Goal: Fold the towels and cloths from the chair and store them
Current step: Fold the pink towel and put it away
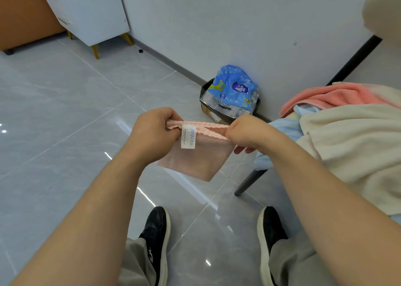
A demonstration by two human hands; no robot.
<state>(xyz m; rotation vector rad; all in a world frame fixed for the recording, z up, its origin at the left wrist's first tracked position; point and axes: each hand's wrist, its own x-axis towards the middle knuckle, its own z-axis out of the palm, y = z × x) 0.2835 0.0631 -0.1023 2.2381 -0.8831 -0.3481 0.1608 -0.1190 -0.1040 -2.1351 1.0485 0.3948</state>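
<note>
Gripping pink cloth, towels rt, tissue pack

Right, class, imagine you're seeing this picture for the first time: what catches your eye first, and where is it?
At the centre, the left hand and right hand pinch the top edge of a small pink cloth that hangs free, white label showing. At right, a coral towel and a cream towel lie heaped on the chair; a bright blue packet sits by the wall behind.
</note>
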